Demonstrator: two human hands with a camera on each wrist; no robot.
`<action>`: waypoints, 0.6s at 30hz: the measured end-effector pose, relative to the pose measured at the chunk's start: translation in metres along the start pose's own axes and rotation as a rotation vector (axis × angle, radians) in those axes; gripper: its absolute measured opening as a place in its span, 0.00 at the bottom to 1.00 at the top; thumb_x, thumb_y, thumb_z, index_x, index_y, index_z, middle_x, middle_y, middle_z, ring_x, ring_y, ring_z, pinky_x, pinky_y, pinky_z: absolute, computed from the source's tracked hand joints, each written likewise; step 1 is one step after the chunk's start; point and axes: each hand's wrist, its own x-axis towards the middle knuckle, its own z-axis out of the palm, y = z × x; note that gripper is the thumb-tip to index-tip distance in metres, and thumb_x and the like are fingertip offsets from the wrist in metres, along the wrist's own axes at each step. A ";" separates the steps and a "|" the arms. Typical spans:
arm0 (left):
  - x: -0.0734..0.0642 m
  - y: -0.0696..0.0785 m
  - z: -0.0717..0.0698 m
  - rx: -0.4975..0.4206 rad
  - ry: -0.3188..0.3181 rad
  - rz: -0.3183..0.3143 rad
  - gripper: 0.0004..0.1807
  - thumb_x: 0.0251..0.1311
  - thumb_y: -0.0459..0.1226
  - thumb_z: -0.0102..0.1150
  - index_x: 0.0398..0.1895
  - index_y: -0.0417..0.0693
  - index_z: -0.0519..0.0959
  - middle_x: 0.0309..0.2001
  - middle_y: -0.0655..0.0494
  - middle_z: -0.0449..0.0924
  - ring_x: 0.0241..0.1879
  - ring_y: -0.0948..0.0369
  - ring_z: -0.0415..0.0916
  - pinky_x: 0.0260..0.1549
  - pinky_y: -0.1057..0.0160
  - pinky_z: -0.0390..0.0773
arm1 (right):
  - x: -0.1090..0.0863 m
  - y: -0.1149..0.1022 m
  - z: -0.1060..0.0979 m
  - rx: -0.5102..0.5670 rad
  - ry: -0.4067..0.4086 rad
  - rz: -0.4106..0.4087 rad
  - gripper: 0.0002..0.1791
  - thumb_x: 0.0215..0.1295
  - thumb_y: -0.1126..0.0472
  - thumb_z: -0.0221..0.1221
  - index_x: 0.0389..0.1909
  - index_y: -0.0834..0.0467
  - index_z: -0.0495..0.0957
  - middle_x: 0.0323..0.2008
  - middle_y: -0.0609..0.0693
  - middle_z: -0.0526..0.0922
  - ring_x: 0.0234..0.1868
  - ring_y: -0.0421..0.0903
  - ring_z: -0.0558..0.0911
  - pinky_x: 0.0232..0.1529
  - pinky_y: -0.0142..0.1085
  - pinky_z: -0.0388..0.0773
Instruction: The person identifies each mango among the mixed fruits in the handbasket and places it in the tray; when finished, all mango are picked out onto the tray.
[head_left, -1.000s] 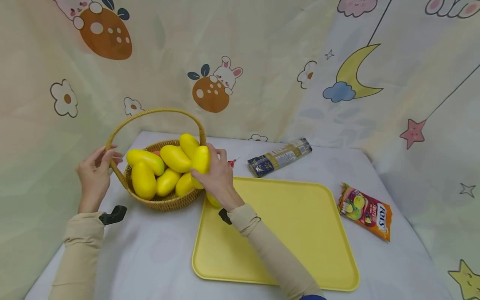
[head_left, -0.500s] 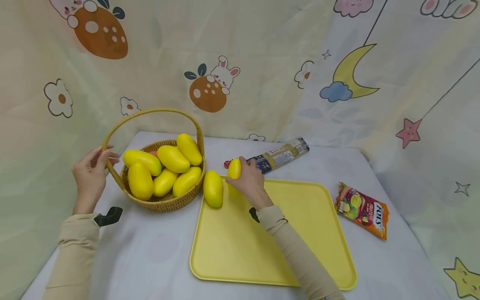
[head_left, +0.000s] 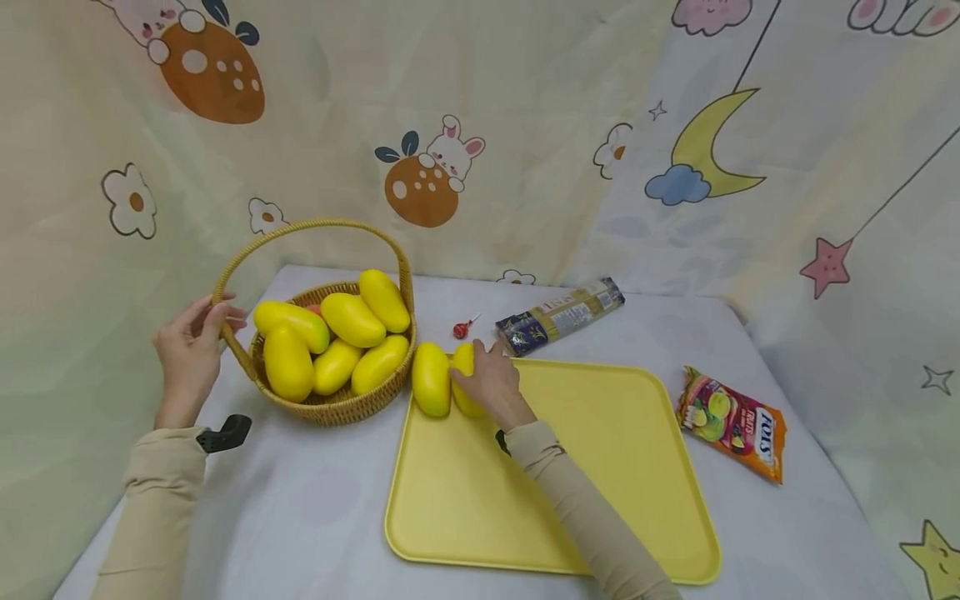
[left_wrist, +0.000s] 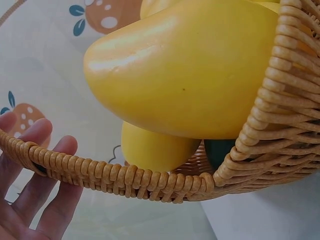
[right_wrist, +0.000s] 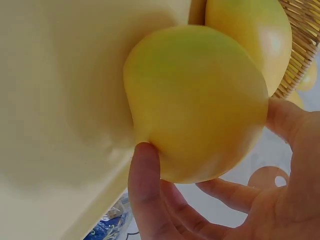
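Observation:
At the left in the head view, my left hand holds the wicker basket's handle, its fingers behind the woven strip in the left wrist view. The basket is heaped with several yellow mangoes. Over the tray's far left corner, my right hand grips a mango between thumb and fingers. This mango lies low against the yellow tray, partly covered by the hand. Directly left of it, another mango lies at the tray's corner, beside the basket.
Behind the tray are a red lollipop and a long pack that looks like noodles. An orange FOX'S candy bag lies off the tray's right edge. Among the mangoes, a reddish thing and a dark green thing partly show.
My right hand has carried a mango from the basket rightward and lowered it onto the tray, next to the other mango. My left hand has stayed on the handle.

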 end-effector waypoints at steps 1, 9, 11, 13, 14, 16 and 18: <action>0.000 0.000 0.000 -0.001 0.003 0.009 0.19 0.67 0.43 0.53 0.54 0.43 0.80 0.32 0.74 0.80 0.34 0.72 0.79 0.38 0.83 0.75 | 0.000 0.000 0.001 0.000 0.004 -0.002 0.40 0.63 0.37 0.56 0.68 0.59 0.63 0.61 0.69 0.65 0.50 0.62 0.77 0.48 0.52 0.78; 0.000 0.001 0.000 -0.015 0.006 0.037 0.18 0.66 0.44 0.53 0.53 0.43 0.81 0.31 0.73 0.80 0.33 0.71 0.79 0.38 0.83 0.74 | -0.001 -0.006 -0.008 -0.020 0.047 -0.012 0.38 0.64 0.37 0.55 0.67 0.57 0.64 0.59 0.65 0.69 0.54 0.58 0.75 0.49 0.51 0.78; 0.000 0.001 0.000 -0.009 0.005 0.034 0.19 0.67 0.44 0.53 0.53 0.43 0.80 0.31 0.73 0.80 0.33 0.72 0.78 0.38 0.83 0.74 | -0.001 -0.011 -0.011 -0.040 0.076 -0.036 0.37 0.64 0.38 0.56 0.66 0.57 0.66 0.56 0.63 0.70 0.50 0.56 0.77 0.45 0.47 0.79; 0.000 0.002 0.000 -0.002 0.005 0.031 0.19 0.67 0.44 0.53 0.53 0.43 0.80 0.31 0.73 0.80 0.33 0.72 0.78 0.39 0.83 0.74 | -0.001 -0.018 -0.013 -0.053 0.093 -0.058 0.36 0.64 0.38 0.56 0.65 0.57 0.66 0.53 0.61 0.71 0.47 0.54 0.77 0.43 0.45 0.79; 0.000 0.002 0.000 0.001 0.005 0.028 0.19 0.67 0.44 0.52 0.54 0.43 0.80 0.31 0.73 0.79 0.33 0.72 0.78 0.39 0.83 0.74 | -0.002 -0.022 -0.014 -0.049 0.095 -0.068 0.36 0.64 0.38 0.56 0.65 0.57 0.66 0.52 0.60 0.70 0.46 0.54 0.76 0.42 0.44 0.79; 0.000 0.001 0.000 -0.004 0.003 0.023 0.18 0.67 0.43 0.53 0.54 0.44 0.80 0.31 0.73 0.79 0.33 0.72 0.78 0.39 0.83 0.74 | -0.003 -0.033 -0.016 -0.026 0.097 -0.085 0.35 0.65 0.39 0.56 0.66 0.56 0.65 0.53 0.59 0.70 0.46 0.54 0.76 0.43 0.45 0.78; -0.001 0.001 0.000 -0.007 0.003 0.021 0.18 0.67 0.43 0.53 0.54 0.44 0.80 0.31 0.73 0.80 0.32 0.72 0.78 0.39 0.83 0.74 | -0.004 -0.045 -0.019 0.009 0.096 -0.104 0.35 0.65 0.41 0.56 0.67 0.55 0.64 0.55 0.59 0.69 0.48 0.54 0.75 0.43 0.46 0.78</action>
